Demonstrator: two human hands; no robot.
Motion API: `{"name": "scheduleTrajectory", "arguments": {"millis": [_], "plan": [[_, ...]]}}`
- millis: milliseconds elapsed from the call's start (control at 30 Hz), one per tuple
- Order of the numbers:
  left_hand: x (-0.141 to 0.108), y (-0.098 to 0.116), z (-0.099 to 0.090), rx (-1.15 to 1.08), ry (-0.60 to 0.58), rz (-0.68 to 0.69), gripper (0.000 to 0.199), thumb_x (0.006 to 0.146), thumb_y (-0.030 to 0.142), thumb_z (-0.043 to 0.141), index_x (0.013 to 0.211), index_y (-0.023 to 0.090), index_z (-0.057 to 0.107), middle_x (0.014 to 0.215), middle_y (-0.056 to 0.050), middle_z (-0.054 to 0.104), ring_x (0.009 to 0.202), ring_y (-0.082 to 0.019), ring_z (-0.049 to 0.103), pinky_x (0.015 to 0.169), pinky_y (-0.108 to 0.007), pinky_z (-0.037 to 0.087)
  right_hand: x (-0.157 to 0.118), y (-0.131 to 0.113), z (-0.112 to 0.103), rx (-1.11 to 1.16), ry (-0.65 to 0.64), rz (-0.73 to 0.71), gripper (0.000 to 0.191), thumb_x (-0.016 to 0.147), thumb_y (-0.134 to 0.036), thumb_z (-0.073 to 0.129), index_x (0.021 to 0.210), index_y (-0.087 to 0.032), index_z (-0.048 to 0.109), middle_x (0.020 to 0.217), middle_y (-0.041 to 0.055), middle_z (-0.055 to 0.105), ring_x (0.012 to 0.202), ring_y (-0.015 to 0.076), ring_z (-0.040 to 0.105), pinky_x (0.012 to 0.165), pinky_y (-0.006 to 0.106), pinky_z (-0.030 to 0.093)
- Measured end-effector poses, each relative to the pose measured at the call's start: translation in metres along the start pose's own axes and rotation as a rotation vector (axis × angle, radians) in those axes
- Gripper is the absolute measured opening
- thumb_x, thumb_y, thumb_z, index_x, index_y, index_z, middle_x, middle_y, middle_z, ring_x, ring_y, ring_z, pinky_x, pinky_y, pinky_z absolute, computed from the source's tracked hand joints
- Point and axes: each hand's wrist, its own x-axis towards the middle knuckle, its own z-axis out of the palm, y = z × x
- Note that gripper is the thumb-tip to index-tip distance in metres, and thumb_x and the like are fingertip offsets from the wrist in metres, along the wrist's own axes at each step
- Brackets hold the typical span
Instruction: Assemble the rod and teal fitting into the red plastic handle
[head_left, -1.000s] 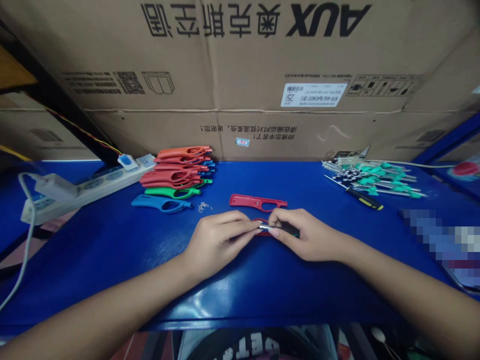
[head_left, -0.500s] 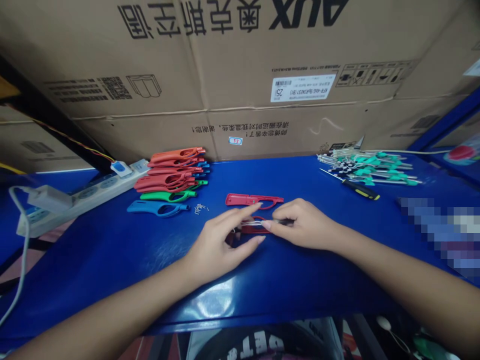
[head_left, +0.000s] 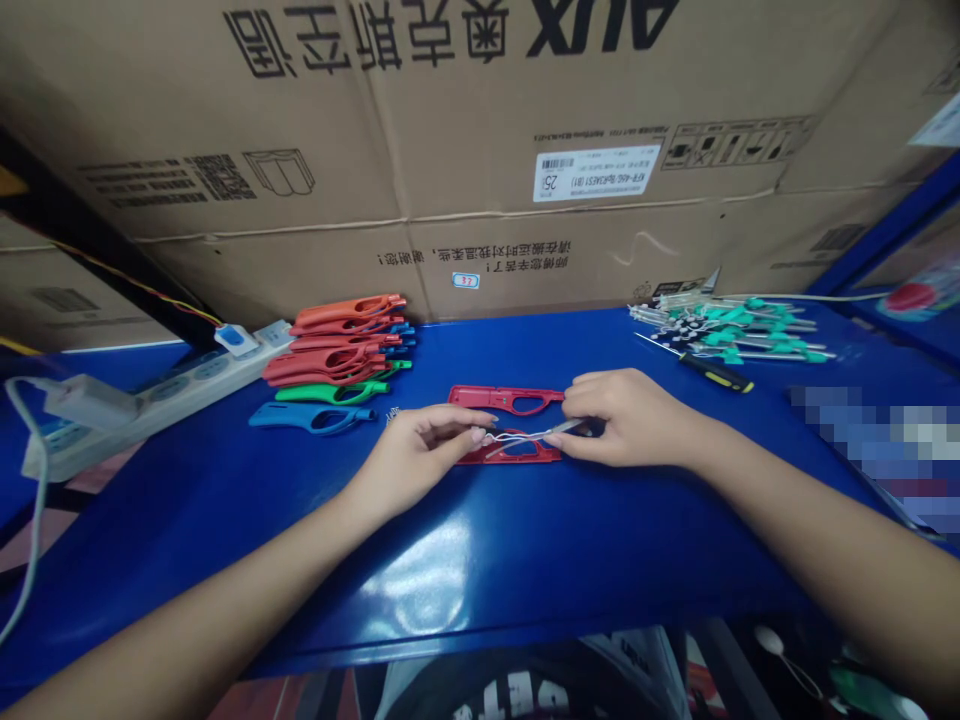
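Two red plastic lighter shell halves lie on the blue table before me. The farther half (head_left: pixel 480 397) shows its inner side, with an oval trigger opening. Across the nearer half (head_left: pixel 551 453) run thin white wires (head_left: pixel 517 436), just above it. The fingertips of my left hand (head_left: pixel 420 450) are pinched on the wires' left end; any small part there is mostly hidden. My right hand (head_left: pixel 637 415) grips a slim grey metal rod (head_left: pixel 571 426) at the wires' right end, and its fingers cover much of the rod.
Orange, red, green and blue lighter shells (head_left: pixel 322 370) are stacked left, beside a white power strip (head_left: pixel 180 385). Wired rods with green parts (head_left: pixel 772 325) form a pile at right, near a screwdriver (head_left: pixel 712 373). A cardboard box (head_left: pixel 450 150) stands behind.
My left fingers have closed from a spread pose into a pinch at the wire end. The right hand has shifted slightly right, and the wires and rod show more clearly.
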Motion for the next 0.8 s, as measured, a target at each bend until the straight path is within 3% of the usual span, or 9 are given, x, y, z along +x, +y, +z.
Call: {"name": "scheduleTrajectory", "arguments": {"millis": [267,567,800], "plan": [[-0.0027,0.0044,-0.0020,0.451,0.050,0.268,0.021,0.086,0.010,0.069,0.099,0.023,0.080,0.094,-0.004,0.080,0.086,-0.018,0.073,0.079,-0.029,0.060,0.0019,-0.0067,0.0044,0.015,-0.100,0.053,0.035,0.093,-0.050,0.057,0.075,-0.020,0.056,0.069,-0.0007,0.060,0.062,0.0114,0.050,0.058,0.026,0.023],[-0.0037,0.0001,0.0010,0.565,0.003,0.396,0.025,0.092,0.011,0.062,0.109,0.022,0.078,0.097,-0.005,0.080,0.090,-0.019,0.072,0.082,-0.033,0.060,0.0034,-0.0063,0.0020,0.015,-0.240,0.105,0.036,0.094,-0.049,0.054,0.072,-0.020,0.054,0.070,-0.0001,0.061,0.061,0.0122,0.050,0.056,0.027,0.021],[-0.0030,-0.0006,-0.0008,0.567,-0.024,0.413,0.026,0.096,0.012,0.057,0.110,0.020,0.077,0.095,-0.006,0.079,0.087,-0.018,0.073,0.080,-0.030,0.060,0.0031,-0.0053,0.0023,0.053,-0.242,0.095,0.044,0.096,-0.056,0.052,0.070,-0.021,0.047,0.067,-0.0020,0.057,0.057,0.0109,0.044,0.055,0.027,0.020]]}}
